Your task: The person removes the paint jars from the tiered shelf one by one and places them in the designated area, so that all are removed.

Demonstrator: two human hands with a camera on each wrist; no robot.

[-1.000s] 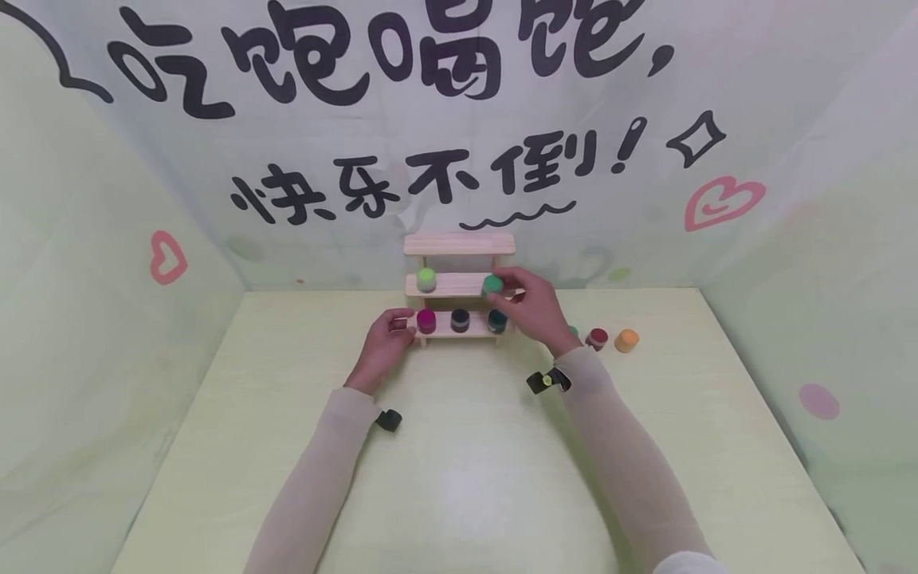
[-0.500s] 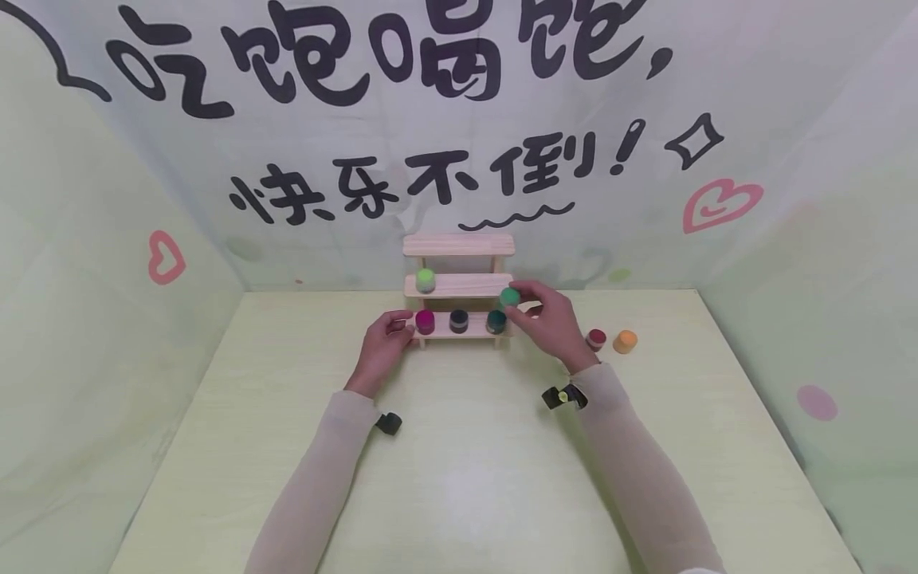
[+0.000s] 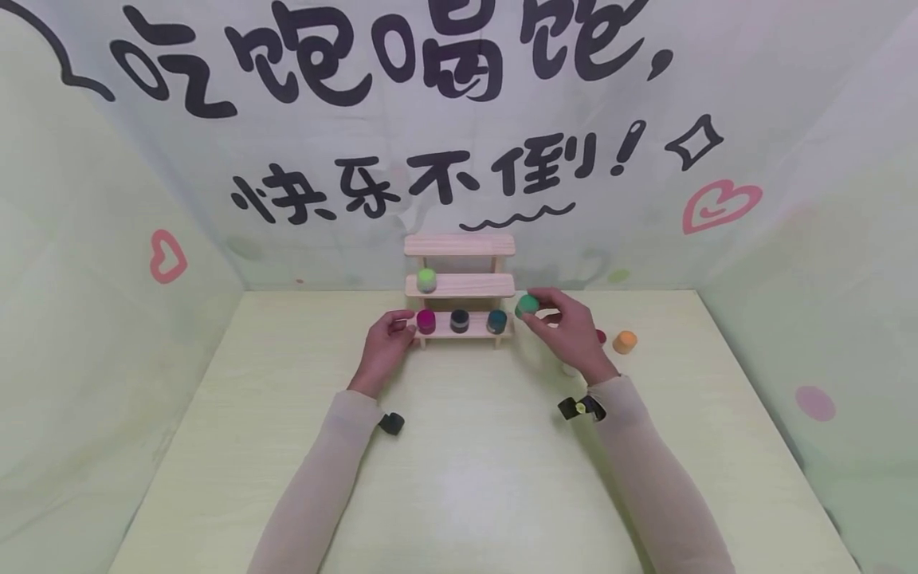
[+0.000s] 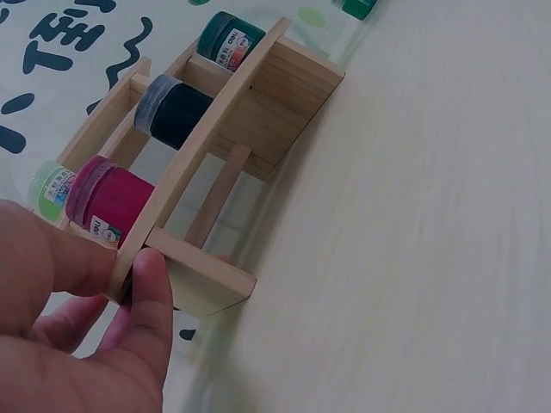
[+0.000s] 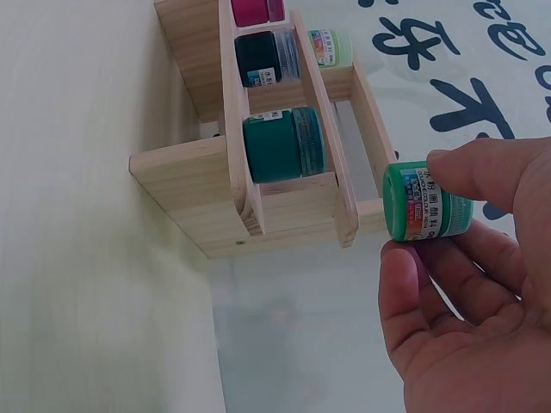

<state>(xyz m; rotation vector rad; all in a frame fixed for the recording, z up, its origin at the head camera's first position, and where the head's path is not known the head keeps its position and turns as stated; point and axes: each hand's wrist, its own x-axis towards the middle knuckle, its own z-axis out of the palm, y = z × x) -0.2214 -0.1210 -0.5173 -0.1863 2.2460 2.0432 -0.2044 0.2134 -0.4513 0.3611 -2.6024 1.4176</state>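
Note:
A small three-tier wooden display shelf (image 3: 459,245) stands at the back of the table. My left hand (image 3: 387,351) grips the left end of its lowest tier, thumb and fingers round the board edge in the left wrist view. Between thumb and fingers of my right hand (image 3: 570,331) is a green paint jar (image 5: 426,200), held off the shelf's right end. The lowest tier carries a magenta paint jar (image 3: 426,321), a near-black paint jar (image 4: 172,112) and a teal paint jar (image 5: 282,144). A light green paint jar (image 3: 426,280) sits at the left of the middle tier.
On the table right of the shelf are an orange jar (image 3: 625,342) and a red jar (image 3: 601,337), the red one mostly hidden behind my right hand. Behind the shelf hangs a cloth backdrop (image 3: 323,263) with large lettering.
My right hand has carried the green paint jar from the right end of the middle tier rightward and slightly nearer, clear of the shelf. The left hand stays at the shelf's end.

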